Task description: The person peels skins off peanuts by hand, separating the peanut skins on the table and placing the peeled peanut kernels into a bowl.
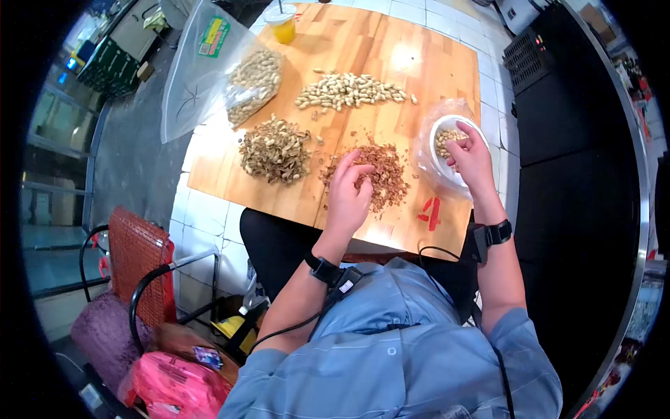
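Note:
My left hand (349, 192) is over the near-left side of a pile of reddish-brown peanut skins (387, 178). Its fingers are loosely bent and apart, with nothing visible between them. Over a white bowl (438, 124) at the table's right side is my right hand (472, 159), its fingers curled inward and closed. Whatever they hold, if anything, is hidden. Pale peanut kernels (442, 143) lie in the bowl, and a clear plastic bag (427, 157) surrounds it.
On the wooden table (391, 42) are a row of unshelled peanuts (349, 92), a heap of empty shells (274, 152), a clear bag of peanuts (255, 77) and a cup with yellow drink (281, 29). A chair (139, 258) stands at left; a black cabinet (579, 160) stands right.

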Demonstrator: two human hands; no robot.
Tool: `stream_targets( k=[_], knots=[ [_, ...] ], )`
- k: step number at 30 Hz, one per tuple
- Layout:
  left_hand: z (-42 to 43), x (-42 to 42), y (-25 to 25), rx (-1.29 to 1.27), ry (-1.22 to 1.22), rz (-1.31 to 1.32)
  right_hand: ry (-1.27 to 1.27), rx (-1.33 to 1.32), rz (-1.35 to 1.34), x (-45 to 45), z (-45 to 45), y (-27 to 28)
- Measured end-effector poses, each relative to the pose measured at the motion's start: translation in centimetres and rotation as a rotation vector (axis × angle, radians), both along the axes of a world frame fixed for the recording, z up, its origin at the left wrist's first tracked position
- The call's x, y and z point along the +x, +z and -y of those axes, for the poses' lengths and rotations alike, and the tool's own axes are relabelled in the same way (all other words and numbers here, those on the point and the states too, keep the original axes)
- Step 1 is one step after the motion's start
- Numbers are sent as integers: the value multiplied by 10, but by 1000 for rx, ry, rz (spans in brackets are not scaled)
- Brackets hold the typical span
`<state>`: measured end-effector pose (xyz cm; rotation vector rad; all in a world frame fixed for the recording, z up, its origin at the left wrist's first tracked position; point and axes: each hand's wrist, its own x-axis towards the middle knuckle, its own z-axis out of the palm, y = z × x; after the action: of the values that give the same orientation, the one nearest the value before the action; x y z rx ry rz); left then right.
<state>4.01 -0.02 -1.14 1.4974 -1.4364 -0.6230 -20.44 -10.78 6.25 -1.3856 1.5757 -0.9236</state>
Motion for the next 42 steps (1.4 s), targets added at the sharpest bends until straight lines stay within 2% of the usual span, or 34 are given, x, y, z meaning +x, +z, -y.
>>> stream_targets(
  k=[4,7,10,13,18,21,24,28,32,34,37,42],
  knots=[
    [-2,11,-3,84,68,-175,305,13,-9,66,13,-4],
    [-8,22,13,125,112,-251,506,-148,-301,123,43,-21],
    [-9,34,9,61,135,-245,565,-339,-399,168,77,-57],
    [-11,42,-1,1,159,-223,545,-451,-643,201,97,-74],
    [-17,47,-3,3,160,-256,509,-509,-756,220,104,-89],
    [-17,48,-8,9,156,-271,507,-541,-740,218,111,-98],
    [-14,50,-6,7,190,-239,466,-377,-598,209,103,-86],
    [-7,53,-10,32,200,-232,608,-514,-485,208,73,-67],
    [-10,52,-10,19,180,-185,696,-484,-437,231,58,-76],
    [-17,52,-12,-15,179,-125,697,-496,-471,239,55,-89],
    [-26,51,-15,69,183,-251,734,-532,-520,244,53,-98],
    [-28,51,-15,60,175,-252,736,-501,-603,247,48,-97]
  ],
)
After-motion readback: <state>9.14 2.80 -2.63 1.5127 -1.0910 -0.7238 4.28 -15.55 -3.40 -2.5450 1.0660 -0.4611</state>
